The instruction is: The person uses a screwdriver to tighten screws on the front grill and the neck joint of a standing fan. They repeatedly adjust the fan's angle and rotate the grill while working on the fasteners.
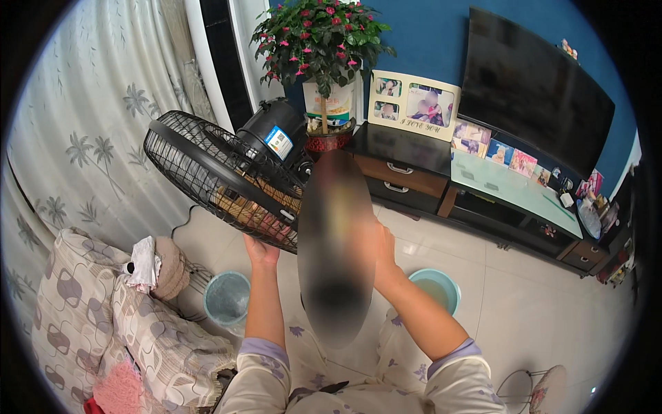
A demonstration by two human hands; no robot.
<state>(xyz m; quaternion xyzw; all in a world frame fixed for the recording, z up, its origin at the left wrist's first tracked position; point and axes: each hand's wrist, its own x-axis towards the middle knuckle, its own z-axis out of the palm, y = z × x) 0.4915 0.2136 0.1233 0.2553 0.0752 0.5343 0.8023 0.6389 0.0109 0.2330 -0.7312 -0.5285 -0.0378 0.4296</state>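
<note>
- Head view: the black fan (222,176) tilts in front of the curtain (83,103), left of centre.
- Left hand (262,250) meets its lower edge; right hand (383,248) is half blurred; I cannot tell either grip.
- Probably stiff, heavy toward the motor housing (265,131); best held by the thick rim (258,198).

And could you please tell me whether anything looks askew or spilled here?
The black fan stands out: its caged head appears to lean rather than stand upright, with the left hand at its lower edge. No spill shows beside the left bucket or right tub. The picture's middle is blurred, so I can't judge there.
</note>
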